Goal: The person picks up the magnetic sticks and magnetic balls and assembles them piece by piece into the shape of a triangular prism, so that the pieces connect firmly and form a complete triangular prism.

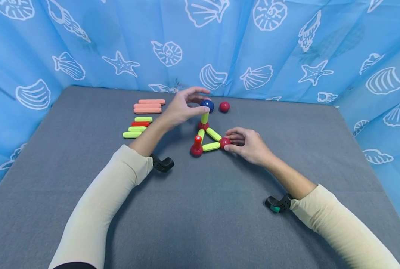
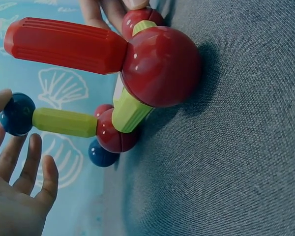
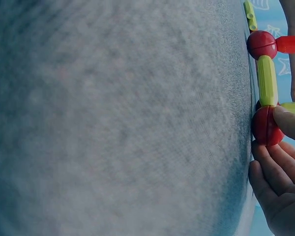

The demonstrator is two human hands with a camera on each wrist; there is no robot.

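A triangle of three yellow-green rods (image 1: 211, 147) joined by red balls (image 1: 196, 150) lies on the grey cloth. At its far corner a yellow-green rod (image 2: 64, 122) stands upright with a dark blue ball (image 1: 207, 106) on top. My left hand (image 1: 183, 108) pinches that blue ball between thumb and fingers. On the near left corner ball stands a red rod (image 2: 66, 45), its upper end bare. My right hand (image 1: 251, 146) holds the right corner's red ball (image 3: 268, 126) between thumb and fingers.
Several salmon rods (image 1: 147, 110) and shorter yellow-green rods (image 1: 132, 135), with one red rod (image 1: 140, 124) among them, lie left of the left hand. A loose red ball (image 1: 224, 107) sits behind the triangle. Another blue ball (image 2: 102, 153) shows in the left wrist view. A shell-patterned curtain (image 1: 200, 45) hangs behind.
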